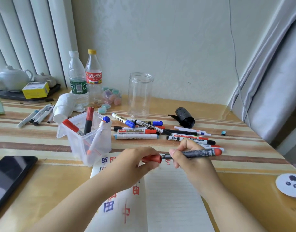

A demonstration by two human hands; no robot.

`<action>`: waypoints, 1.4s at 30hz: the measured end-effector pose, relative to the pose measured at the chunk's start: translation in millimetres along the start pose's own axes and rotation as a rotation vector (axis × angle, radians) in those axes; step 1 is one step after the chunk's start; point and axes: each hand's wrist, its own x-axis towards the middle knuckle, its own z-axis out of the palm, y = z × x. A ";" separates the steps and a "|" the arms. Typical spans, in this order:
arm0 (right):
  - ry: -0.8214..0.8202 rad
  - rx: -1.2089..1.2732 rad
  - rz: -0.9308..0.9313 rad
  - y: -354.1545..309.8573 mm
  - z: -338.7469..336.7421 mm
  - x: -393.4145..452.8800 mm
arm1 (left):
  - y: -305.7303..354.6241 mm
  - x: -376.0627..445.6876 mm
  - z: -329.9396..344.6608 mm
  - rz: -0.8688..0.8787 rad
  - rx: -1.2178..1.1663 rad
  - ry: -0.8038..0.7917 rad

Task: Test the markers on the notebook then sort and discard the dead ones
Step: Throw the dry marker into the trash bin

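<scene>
An open white lined notebook [170,198] lies nearest on the striped wooden table [236,186], its left page marked with red and blue test characters, its right page nearly bare. Above its top edge the left hand [135,163] pinches a red marker cap [152,159] between curled fingers, while the right hand [189,158] grips a dark-barrelled marker with a red end [200,153], held roughly level with its bare tip pointing at the cap's opening, just apart from it. Left of the notebook rests a black phone [10,178], and at the right edge a white round controller-like object [291,185]. Behind the left hand stands a clear plastic square bin [87,141] holding four markers upright or leaning, red and blue capped. To its right a loose pile of whiteboard markers [160,131] lies on the table, with a black roll of bags [185,117] beyond and a clear empty plastic jar [139,94] standing behind. Further left stand two plastic bottles [85,81], a crumpled white tissue roll [63,106], and a small group of separate pens [38,115]; a white teapot [11,79] sits on a dark tray in the far corner.
</scene>
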 end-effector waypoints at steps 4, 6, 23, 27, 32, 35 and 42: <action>0.014 -0.003 -0.014 -8.4 -0.1 -2.5 | 15.0 -9.5 -4.4 0.017 -0.039 0.040; -0.023 0.050 -0.002 -10.2 1.7 -3.6 | 19.6 -13.4 -6.1 0.014 -0.039 0.063; -0.227 0.309 0.118 -58.2 105.8 -1.3 | 21.2 -132.0 -65.4 -0.303 0.148 0.343; -0.417 0.282 -0.008 -84.4 166.7 -18.3 | 23.7 -186.7 -87.2 -0.376 0.219 0.481; -0.613 0.460 0.074 -108.3 262.8 -59.0 | 17.9 -268.0 -122.4 -0.511 0.272 0.608; -0.719 0.536 0.164 -116.3 319.6 -84.9 | 5.8 -322.9 -141.5 -0.588 0.328 0.662; -1.126 0.443 0.289 -107.7 440.4 -161.3 | -28.8 -464.8 -140.5 -0.871 0.236 0.849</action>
